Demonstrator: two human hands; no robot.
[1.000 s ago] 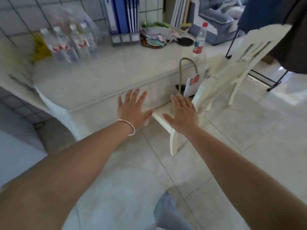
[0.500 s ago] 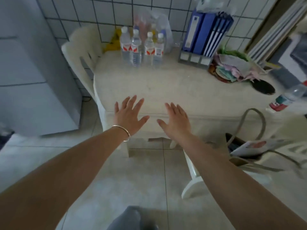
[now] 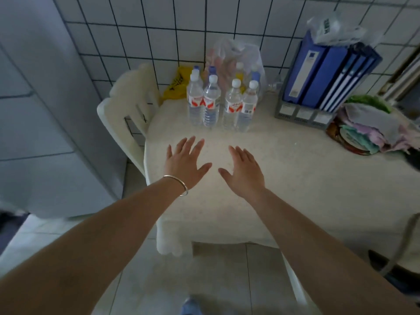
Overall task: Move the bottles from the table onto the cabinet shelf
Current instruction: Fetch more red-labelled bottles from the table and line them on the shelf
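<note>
While both hands' (image 3: pixel 185 163) grip released, bottles (image 3: pixel 219 103) upright on table (image 3: pixel 295 178), caps up.

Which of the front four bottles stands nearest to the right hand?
The rightmost bottle, beside the grey file rack. It stands closest to the right hand; the other three stand further left.

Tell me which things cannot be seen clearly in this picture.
- Head view: bottles inside the clear bag are blurred by the plastic and partly hidden by the front bottles.
- Bottle label text: too small.
- Pile of cloths: cut off by the right edge.
- Cabinet shelf: not visible.
</note>
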